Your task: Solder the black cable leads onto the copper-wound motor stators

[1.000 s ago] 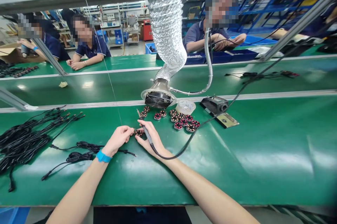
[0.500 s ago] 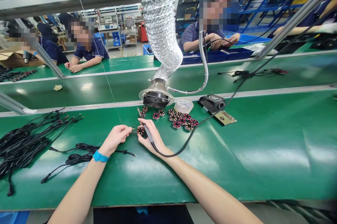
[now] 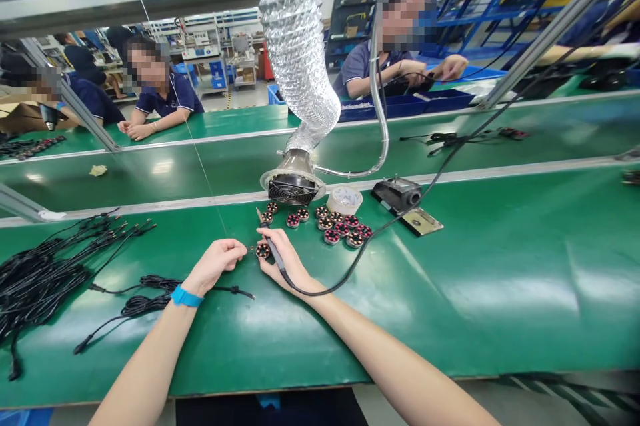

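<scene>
My right hand [image 3: 287, 266] is closed around the grey handle of a soldering iron [image 3: 275, 254], its tip pointing up and away from me. The thumb and fingers of that same hand also hold a small round motor stator [image 3: 263, 251] with copper windings. Just left of the stator, my left hand [image 3: 217, 263] pinches thin wire leads that show between its fingertips and the stator; their exact ends are too small to tell. A blue band [image 3: 187, 296] circles my left wrist.
Several stators [image 3: 342, 229] lie beyond my right hand, by a tape roll [image 3: 345, 201]. A fume duct [image 3: 295, 176] hangs above them. The soldering iron stand [image 3: 407, 203] is at right, black cables [image 3: 43, 279] at left. The iron's cord [image 3: 363, 256] crosses the bench [image 3: 475, 319]. Co-workers sit opposite.
The stator has tilted so its face shows more plainly, and my left fingertips have drawn slightly away from it. The iron stays in my right hand. The whole view has shifted slightly.
</scene>
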A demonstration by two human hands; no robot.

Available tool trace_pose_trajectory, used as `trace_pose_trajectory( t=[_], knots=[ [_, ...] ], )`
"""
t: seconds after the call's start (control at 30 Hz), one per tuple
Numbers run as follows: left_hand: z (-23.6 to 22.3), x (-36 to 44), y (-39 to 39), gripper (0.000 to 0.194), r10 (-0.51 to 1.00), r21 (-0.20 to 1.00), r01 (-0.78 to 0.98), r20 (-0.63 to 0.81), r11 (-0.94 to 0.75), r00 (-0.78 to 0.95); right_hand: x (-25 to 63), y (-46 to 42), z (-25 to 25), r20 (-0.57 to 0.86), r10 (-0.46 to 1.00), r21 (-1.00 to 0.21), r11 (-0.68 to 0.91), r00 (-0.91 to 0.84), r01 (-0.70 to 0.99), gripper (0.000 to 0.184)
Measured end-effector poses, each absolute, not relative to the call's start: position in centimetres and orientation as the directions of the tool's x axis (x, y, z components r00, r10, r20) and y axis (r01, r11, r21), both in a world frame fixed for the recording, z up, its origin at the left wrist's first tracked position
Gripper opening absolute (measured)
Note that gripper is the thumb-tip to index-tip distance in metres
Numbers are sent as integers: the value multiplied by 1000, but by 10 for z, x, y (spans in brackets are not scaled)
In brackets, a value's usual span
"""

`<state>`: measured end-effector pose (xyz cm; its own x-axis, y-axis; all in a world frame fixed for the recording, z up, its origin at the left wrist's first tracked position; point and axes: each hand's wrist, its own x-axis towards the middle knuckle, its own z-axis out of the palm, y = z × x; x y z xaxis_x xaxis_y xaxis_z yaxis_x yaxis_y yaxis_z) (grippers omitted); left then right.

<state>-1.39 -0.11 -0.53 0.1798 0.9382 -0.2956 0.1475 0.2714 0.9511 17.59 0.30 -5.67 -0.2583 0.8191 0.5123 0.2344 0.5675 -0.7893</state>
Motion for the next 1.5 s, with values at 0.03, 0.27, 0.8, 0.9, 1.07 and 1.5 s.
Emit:
trace_pose_trajectory(
  t=[0.03,0.27,0.8,0.9,1.07,1.5],
  knots=[
    [-7,-14,-1,31,940,951,149,-294,270,171,176,3,-57,513,817,-789,570,-262,231,66],
    [-11,-12,-1,34,951,940,214,-293,268,97,177,2,-55,493,824,-804,554,-279,216,64],
    [1,-1,-7,39,966,892,397,-254,216,45,176,3,-52,579,744,-714,660,-334,234,62],
    [1,0,-8,40,951,885,402,-295,234,95,176,3,-52,579,723,-681,683,-376,264,58],
    [-7,1,-6,40,908,918,202,-377,341,183,173,-3,-49,554,758,-686,650,-345,326,49],
    [-22,-6,11,49,982,981,69,-177,181,-60,169,-9,-39,615,725,-590,684,-310,428,53]
  ],
)
